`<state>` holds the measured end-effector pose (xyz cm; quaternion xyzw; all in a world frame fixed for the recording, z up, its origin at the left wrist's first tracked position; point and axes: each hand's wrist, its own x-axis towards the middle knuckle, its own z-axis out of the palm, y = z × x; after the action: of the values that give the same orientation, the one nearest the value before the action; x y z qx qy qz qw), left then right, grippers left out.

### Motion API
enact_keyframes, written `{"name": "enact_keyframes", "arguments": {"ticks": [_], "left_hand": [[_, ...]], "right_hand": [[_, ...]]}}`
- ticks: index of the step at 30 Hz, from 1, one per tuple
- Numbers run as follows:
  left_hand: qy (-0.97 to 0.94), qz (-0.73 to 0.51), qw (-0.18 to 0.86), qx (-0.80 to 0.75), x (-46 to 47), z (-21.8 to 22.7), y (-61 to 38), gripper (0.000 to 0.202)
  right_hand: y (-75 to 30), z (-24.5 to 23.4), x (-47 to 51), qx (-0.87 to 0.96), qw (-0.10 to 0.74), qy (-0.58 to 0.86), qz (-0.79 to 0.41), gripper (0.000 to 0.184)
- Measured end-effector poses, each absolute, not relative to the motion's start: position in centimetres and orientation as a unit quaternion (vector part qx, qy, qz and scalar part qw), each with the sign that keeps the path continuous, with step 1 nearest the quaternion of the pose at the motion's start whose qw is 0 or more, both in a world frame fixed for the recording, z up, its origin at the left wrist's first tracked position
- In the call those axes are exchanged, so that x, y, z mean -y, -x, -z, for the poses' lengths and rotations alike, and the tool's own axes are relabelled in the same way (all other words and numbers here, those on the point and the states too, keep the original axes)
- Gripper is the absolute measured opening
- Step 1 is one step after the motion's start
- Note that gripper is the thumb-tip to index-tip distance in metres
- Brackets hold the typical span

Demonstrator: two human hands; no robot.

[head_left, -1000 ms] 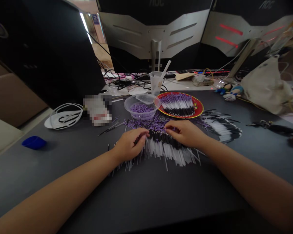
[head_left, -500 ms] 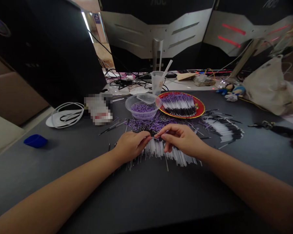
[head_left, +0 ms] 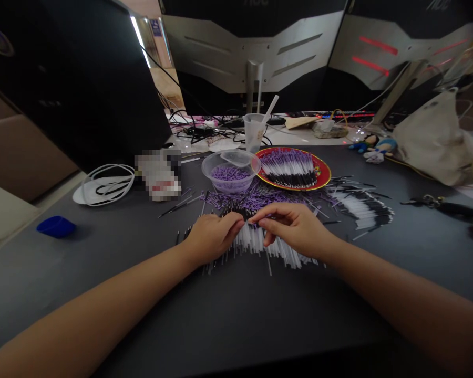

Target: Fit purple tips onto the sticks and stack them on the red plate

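My left hand (head_left: 212,236) and my right hand (head_left: 294,227) meet over a spread of thin black-and-white sticks (head_left: 256,242) on the dark table (head_left: 236,315). The fingertips of both hands are pinched together round a thin stick near its purple tip. Loose small purple caps (head_left: 260,198) lie just beyond the hands. A clear plastic bowl (head_left: 230,170) holds more purple caps. A red plate (head_left: 321,170) carries a row of capped sticks.
Another pile of sticks (head_left: 358,206) lies to the right. A clear cup with a straw (head_left: 254,130), cables, a white mask (head_left: 102,185), a blue lid (head_left: 56,227), a cloth bag (head_left: 437,139) and monitors (head_left: 252,52) ring the work area.
My right hand lifted off the stick pile and came left to meet my left hand; both now pinch one stick between them.
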<state>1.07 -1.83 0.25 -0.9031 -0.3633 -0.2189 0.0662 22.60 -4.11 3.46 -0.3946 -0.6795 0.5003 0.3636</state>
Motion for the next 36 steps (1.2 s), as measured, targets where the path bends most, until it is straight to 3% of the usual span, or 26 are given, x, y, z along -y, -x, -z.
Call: {"name": "enact_keyframes", "arguments": {"ticks": [18, 36], "left_hand": [[0.909, 0.284, 0.150, 0.266, 2.00, -0.37, -1.14, 0.021], [0.911, 0.280, 0.140, 0.269, 2.03, -0.56, -1.33, 0.026]], "right_hand": [[-22.69, -3.40, 4.17, 0.687, 0.383, 0.354, -0.506, 0.013], [-22.60, -2.74, 4.07, 0.674, 0.390, 0.344, -0.525, 0.010]]}}
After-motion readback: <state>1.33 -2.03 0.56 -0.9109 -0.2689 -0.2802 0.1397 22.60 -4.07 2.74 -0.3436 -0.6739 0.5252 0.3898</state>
